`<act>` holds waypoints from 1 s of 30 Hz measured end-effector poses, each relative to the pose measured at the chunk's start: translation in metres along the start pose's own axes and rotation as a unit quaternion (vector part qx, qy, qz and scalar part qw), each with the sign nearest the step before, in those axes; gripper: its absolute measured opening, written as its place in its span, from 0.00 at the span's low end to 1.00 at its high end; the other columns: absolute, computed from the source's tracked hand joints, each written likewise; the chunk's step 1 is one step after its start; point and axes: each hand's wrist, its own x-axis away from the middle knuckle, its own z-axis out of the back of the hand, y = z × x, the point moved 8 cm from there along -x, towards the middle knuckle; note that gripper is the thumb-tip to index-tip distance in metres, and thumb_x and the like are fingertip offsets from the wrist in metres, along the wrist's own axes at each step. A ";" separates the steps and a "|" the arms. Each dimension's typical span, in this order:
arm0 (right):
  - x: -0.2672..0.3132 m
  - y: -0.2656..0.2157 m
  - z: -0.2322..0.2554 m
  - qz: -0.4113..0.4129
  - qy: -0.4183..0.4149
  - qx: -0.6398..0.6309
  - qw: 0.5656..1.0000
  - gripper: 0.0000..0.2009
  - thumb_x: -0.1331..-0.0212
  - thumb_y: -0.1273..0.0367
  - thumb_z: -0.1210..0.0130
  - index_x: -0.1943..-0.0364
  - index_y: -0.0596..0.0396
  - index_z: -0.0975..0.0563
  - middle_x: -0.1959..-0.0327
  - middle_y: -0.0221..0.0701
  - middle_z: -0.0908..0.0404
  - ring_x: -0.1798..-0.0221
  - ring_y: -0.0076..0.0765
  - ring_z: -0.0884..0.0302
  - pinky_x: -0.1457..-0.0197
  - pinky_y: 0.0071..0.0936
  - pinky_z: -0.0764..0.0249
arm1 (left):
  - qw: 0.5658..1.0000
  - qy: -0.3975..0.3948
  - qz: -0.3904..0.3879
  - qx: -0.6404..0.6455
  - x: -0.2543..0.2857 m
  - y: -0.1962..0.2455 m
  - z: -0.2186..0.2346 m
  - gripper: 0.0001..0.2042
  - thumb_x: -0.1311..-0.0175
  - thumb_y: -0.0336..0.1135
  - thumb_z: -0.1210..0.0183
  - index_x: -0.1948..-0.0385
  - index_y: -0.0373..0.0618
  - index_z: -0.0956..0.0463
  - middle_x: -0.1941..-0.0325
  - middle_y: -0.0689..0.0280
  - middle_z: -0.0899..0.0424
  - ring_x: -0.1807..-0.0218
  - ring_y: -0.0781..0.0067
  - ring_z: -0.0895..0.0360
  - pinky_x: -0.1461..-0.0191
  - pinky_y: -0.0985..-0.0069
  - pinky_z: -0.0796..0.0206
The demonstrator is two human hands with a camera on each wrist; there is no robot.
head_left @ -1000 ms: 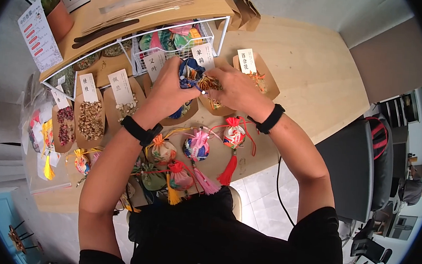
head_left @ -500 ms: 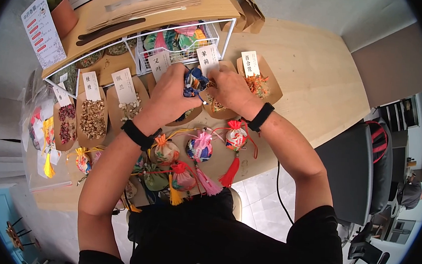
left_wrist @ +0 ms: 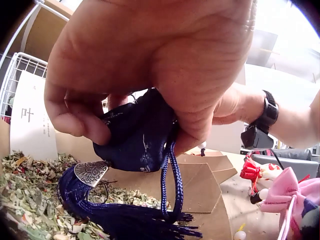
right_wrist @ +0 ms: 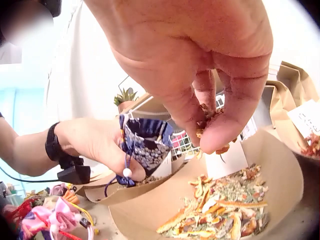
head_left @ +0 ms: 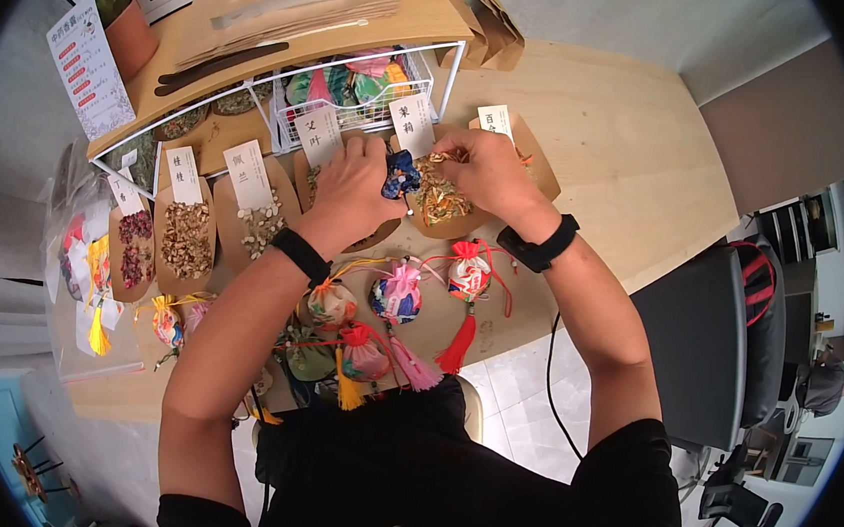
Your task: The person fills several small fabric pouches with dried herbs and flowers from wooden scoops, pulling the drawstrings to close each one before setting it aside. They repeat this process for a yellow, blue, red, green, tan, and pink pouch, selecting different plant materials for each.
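My left hand [head_left: 351, 182] grips a dark blue drawstring pouch [head_left: 402, 174]. Its mouth stands open in the right wrist view, showing the patterned cloth pouch [right_wrist: 147, 142] with a white bead [right_wrist: 127, 172] on its cord. In the left wrist view a blue tassel [left_wrist: 125, 215] with a silver cap [left_wrist: 91, 172] hangs from it over greenish dried leaves [left_wrist: 30, 200]. Between thumb and fingertips, my right hand [right_wrist: 200, 75] pinches dried herb pieces [right_wrist: 212, 120]. It is above a brown paper tray [right_wrist: 282, 180] of dried peel and herbs [right_wrist: 225, 205], to the right of the pouch.
More paper trays of dried herbs [head_left: 183, 238] with label cards [head_left: 247, 173] line the table. Several finished-looking sachets [head_left: 399, 297] lie near its front edge. Behind stand a wooden shelf [head_left: 403, 16] and a white wire basket [head_left: 355, 107] of colourful pouches.
My right hand has moved right, away from the pouch mouth to over the peel-and-herb tray, and now pinches herb pieces. The left hand keeps hold of the pouch beside it.
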 end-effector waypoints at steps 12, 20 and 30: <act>0.022 -0.049 0.016 0.121 -0.021 0.086 0.989 0.10 0.44 0.78 0.36 0.57 0.59 0.14 0.62 0.42 0.14 0.57 0.52 0.14 0.50 0.41 0.19 | 1.000 0.003 -0.022 -0.010 -0.011 0.031 -0.017 0.31 0.55 0.43 0.25 0.52 0.39 0.29 0.48 0.48 0.23 0.44 0.41 0.24 0.41 0.52 0.30; 0.032 -0.061 0.020 0.079 -0.052 0.075 0.993 0.13 0.43 0.79 0.38 0.53 0.62 0.16 0.59 0.47 0.11 0.56 0.50 0.12 0.50 0.39 0.17 | 0.999 -0.033 -0.001 -0.024 -0.009 0.040 -0.028 0.34 0.56 0.45 0.23 0.48 0.39 0.29 0.47 0.49 0.23 0.42 0.40 0.24 0.38 0.53 0.29; 0.037 -0.051 0.024 0.040 -0.042 -0.093 0.994 0.18 0.41 0.82 0.45 0.46 0.61 0.22 0.59 0.46 0.11 0.52 0.50 0.11 0.47 0.38 0.17 | 0.999 -0.005 -0.032 0.009 -0.012 0.045 -0.035 0.36 0.56 0.47 0.23 0.47 0.36 0.28 0.44 0.43 0.23 0.39 0.39 0.24 0.36 0.52 0.30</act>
